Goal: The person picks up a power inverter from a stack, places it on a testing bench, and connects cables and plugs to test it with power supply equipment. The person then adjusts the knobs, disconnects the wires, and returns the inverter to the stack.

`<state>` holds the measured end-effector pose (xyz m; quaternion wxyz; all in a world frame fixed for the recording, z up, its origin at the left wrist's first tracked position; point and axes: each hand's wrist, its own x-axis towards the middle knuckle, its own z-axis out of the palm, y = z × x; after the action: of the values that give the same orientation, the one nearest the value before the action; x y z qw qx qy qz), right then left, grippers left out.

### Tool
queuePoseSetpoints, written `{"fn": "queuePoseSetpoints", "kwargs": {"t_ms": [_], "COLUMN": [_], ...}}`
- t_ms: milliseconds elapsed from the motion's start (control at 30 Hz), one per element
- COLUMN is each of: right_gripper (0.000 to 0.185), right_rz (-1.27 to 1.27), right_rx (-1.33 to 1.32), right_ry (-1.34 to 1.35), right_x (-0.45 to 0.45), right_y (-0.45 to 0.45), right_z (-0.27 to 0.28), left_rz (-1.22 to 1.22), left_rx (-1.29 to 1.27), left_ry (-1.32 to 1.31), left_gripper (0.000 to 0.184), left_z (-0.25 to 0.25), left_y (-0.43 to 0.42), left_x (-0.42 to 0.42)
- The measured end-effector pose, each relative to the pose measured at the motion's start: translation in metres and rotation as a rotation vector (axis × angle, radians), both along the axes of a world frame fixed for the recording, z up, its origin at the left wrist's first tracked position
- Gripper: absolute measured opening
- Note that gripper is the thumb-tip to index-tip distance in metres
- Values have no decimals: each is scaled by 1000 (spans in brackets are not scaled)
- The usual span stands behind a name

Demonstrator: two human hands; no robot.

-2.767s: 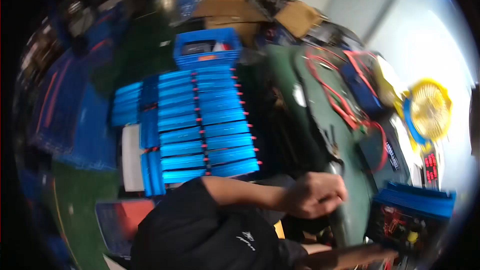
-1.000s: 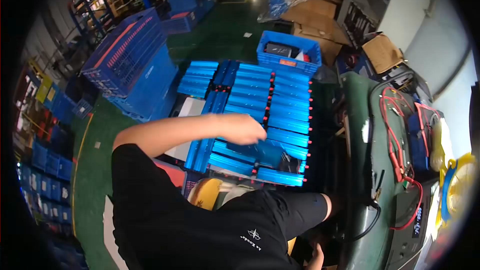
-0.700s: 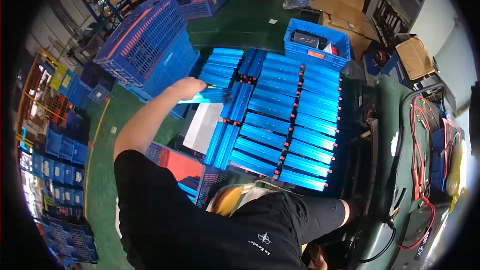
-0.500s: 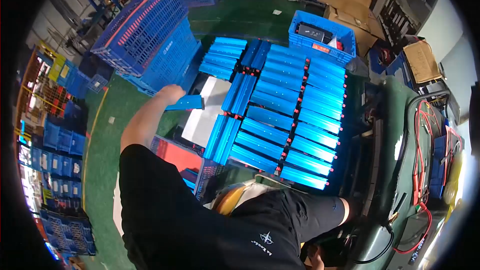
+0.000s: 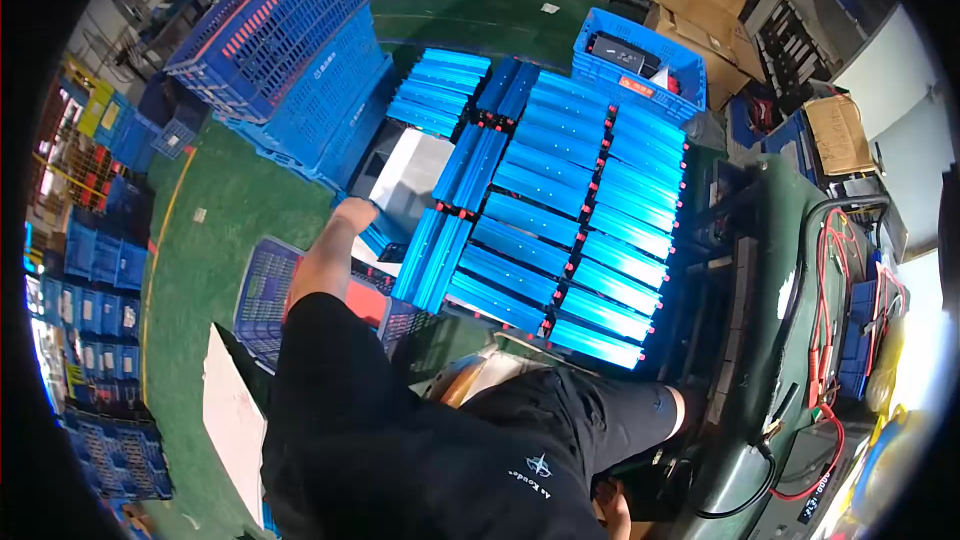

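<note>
My left hand [image 5: 355, 213] is closed on the end of a blue ribbed metal case [image 5: 380, 238], held tilted beside the left edge of the worktop. White sheet [image 5: 412, 168] shows on the worktop next to it. Rows of similar blue cases with red end pieces [image 5: 540, 185] cover the rest of the worktop, to the right of my left hand. My right hand [image 5: 612, 508] is low at the bottom edge, beside my shorts. Its fingers are mostly hidden in shadow, so its grip does not show.
Stacked blue crates [image 5: 300, 60] stand at the left of the worktop. A purple-blue basket [image 5: 262, 295] with red inside is below my left arm. A blue bin [image 5: 640, 65] holding a black device stands behind. Red cables [image 5: 822, 310] hang at the green bench [image 5: 765, 240] on the right.
My left hand has moved down slightly and toward me with the blue case, which is now turned more steeply. The view has shifted, revealing more of the basket below my arm.
</note>
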<state>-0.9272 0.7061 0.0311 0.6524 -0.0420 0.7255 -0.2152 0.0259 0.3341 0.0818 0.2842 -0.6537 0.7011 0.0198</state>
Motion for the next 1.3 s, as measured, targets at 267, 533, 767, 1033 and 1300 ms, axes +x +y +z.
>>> {"fn": "queuePoseSetpoints", "kwargs": {"t_ms": [267, 533, 767, 1033, 1300], "right_gripper": [74, 77, 76, 71, 70], "right_rz": [-139, 424, 208, 1, -126], "right_rx": [-663, -473, -394, -189, -155], "right_ry": [-621, 43, -127, -202, -337], "right_x": [102, 149, 144, 140, 141], "right_y": [-6, -48, -48, -44, -51], "right_z": [179, 262, 251, 192, 177], "left_rz": [534, 1377, 1319, 1621, 1494], "left_rx": [-403, -886, -337, -507, -700], "left_ry": [91, 336, 650, 949, 701], "left_gripper": [22, 49, 35, 23, 35], "left_z": [-9, -49, -59, -39, -61], "left_y": [13, 11, -4, -30, -139], "left_x": [-46, -64, -16, 3, 46]}}
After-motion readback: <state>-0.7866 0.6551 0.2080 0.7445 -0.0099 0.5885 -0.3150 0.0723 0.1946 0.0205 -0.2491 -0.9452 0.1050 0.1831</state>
